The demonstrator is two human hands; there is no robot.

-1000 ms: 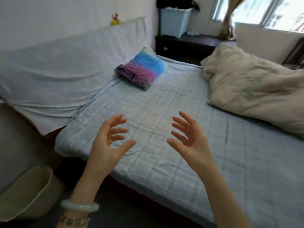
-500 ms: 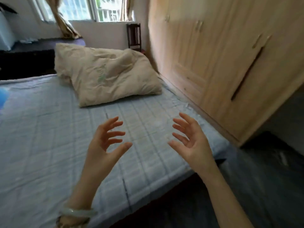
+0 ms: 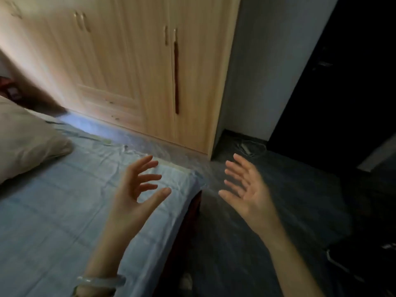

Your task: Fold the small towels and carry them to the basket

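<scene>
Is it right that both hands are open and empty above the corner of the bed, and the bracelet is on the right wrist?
Not quite. In the head view the bracelet is on the left wrist, not the right. The rest holds: the left hand and the right hand are open and empty near the corner of the bed, the right one more over the floor.

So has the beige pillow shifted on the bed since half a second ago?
Cannot tell. The pillow now sits at the frame's left edge, but the wardrobe slid left too, so the camera turned right.
</scene>
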